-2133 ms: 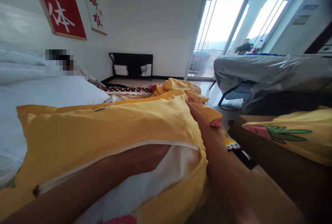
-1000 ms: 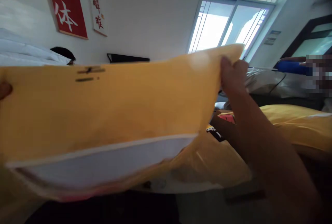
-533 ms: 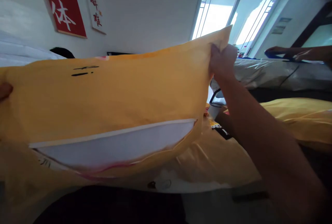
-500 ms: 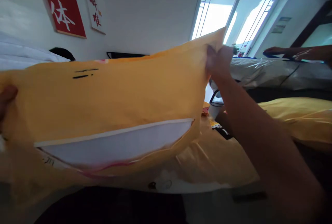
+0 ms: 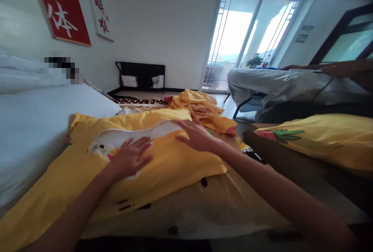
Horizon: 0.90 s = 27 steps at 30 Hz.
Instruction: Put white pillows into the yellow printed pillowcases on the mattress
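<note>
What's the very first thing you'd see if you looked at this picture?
The big yellow pillow in the middle, lying flat with a left hand and a right hand spread open on top. Then the red banner with white characters high on the left wall, and the bright glass doors at the back.

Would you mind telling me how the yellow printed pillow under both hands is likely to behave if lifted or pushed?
The yellow printed pillow looks plump and soft, so it would probably sag if lifted by one corner. It likely weighs little for its bulk. With the left hand and right hand flat on it, its smooth cover might slide across the sheet.
</note>
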Each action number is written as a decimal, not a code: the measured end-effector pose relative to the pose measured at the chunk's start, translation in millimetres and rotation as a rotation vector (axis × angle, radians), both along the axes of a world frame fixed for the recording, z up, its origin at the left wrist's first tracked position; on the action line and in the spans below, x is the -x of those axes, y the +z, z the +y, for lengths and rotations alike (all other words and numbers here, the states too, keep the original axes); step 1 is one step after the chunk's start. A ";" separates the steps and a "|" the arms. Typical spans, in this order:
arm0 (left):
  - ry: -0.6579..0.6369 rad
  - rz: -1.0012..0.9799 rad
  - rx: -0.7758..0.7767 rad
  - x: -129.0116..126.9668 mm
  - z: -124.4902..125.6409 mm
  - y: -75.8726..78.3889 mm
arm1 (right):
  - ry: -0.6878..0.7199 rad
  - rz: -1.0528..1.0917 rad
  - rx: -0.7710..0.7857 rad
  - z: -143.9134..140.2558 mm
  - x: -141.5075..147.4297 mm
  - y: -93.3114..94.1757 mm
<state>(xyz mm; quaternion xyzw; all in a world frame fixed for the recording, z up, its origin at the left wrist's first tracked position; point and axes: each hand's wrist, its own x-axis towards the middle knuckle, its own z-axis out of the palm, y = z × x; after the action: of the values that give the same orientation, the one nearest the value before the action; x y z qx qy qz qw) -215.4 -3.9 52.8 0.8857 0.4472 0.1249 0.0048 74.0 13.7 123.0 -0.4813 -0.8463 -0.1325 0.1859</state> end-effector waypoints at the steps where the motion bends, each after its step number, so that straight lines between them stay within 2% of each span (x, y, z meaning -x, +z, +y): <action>1: -0.005 -0.005 0.014 1.4 2.4 2.7 | 0.061 -0.032 0.071 -8.0 -1.5 -13.7; 3: 0.004 -0.025 0.029 1.6 3.2 9.3 | 0.086 -0.002 0.183 -15.2 -7.1 -33.4; 5: 0.025 -0.038 0.032 -1.6 1.1 15.9 | 0.072 0.062 0.221 -12.4 -11.6 -41.4; 10: 0.025 0.080 0.037 -11.9 -8.7 33.4 | 0.105 0.021 0.176 -5.3 -8.7 -30.9; 14: -0.075 0.091 0.050 -15.6 -37.6 50.0 | 0.211 0.003 0.068 -29.2 -13.4 -23.2; 16: -0.162 0.080 0.091 -18.5 -58.3 55.8 | 0.302 -0.017 0.089 -47.3 -20.7 -25.1; 18: -0.294 0.112 0.057 -26.5 -76.1 59.0 | 0.370 -0.073 0.153 -66.0 -28.4 -31.0; 20: -0.421 0.146 -0.061 -44.0 -86.3 60.4 | 0.388 -0.136 0.200 -84.5 -34.4 -39.6; 23: -0.572 0.184 -0.171 -88.2 -83.7 57.4 | 0.317 -0.197 0.180 -112.8 -39.9 -52.7; 27: -0.737 0.247 -0.171 -147.6 -59.2 35.1 | 0.205 -0.307 0.018 -150.9 -45.9 -65.9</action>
<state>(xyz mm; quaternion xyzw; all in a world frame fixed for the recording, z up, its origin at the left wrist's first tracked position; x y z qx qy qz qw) -67.8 -63.1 87.8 0.9923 0.0846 0.0443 -0.0782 119.8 -137.2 57.1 -0.3685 -0.9104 -0.1773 0.0629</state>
